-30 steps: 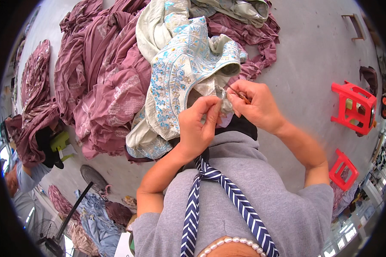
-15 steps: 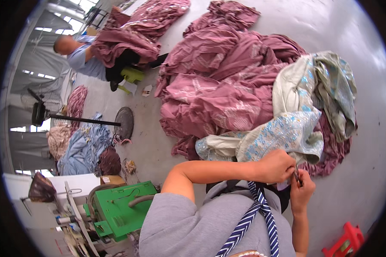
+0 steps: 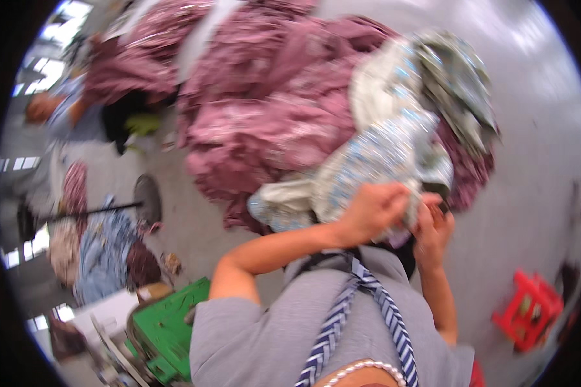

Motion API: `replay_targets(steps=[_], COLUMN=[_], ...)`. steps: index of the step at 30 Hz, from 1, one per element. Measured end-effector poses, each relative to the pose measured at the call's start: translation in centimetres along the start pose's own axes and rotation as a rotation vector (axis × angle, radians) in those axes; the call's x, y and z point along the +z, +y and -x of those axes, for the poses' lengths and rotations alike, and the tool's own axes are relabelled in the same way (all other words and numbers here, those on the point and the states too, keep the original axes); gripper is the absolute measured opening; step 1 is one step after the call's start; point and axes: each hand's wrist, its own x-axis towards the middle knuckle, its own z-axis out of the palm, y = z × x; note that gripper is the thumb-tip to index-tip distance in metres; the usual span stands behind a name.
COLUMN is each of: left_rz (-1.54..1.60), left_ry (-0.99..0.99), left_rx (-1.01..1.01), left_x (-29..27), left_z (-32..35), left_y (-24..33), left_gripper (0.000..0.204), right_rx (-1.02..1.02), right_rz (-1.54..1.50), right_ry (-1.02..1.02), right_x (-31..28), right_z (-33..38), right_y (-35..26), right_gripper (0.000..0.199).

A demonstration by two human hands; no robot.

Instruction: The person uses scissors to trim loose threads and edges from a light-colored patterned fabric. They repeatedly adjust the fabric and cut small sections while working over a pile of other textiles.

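My left hand (image 3: pixel 376 211) is closed on the edge of a pale green fabric (image 3: pixel 371 161) with blue and silver sequins, just in front of my lap. Right beside it, my right hand (image 3: pixel 431 233) has its fingers curled around small dark thread snips (image 3: pixel 444 207), mostly hidden and blurred. Its fingertips meet the same fabric edge. The pale cloth drapes over a big heap of mauve-pink fabric (image 3: pixel 265 138) on the floor ahead of me.
A red plastic stool (image 3: pixel 529 311) stands at my right. Left are a green machine table (image 3: pixel 164 329), a pile of blue cloth (image 3: pixel 106 248) and a black stand with a round base (image 3: pixel 148 198). Far left, a seated person (image 3: pixel 77 106) handles pink fabric.
The view has swung, so the heap sits farther left and higher. My hands have risen to the fabric edge; the left one now grips it, and the snips are less visible.
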Motion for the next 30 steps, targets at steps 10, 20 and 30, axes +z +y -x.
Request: replay_targets(steps=[10,20,30], left_rz=[0.051,-0.138,0.190], left_ry=[-0.136,-0.087,0.051], left_rx=[-0.095,-0.094,-0.087], left_x=[-1.2,-0.4,2.2], left_z=[-0.5,-0.8,0.2], left_y=[-0.2,-0.4,-1.0], left_gripper=[0.025,0.018,0.019], right_rx=[-0.309,-0.414,0.156], right_rz=[0.449,0.562,-0.169], right_ry=[-0.072,-0.113,-0.085], right_x=[-0.2,-1.2,-1.1], right_z=[-0.1,0.1,0.9], right_y=[0.2,0.5,0.0], right_gripper=[0.017,0.021,0.013])
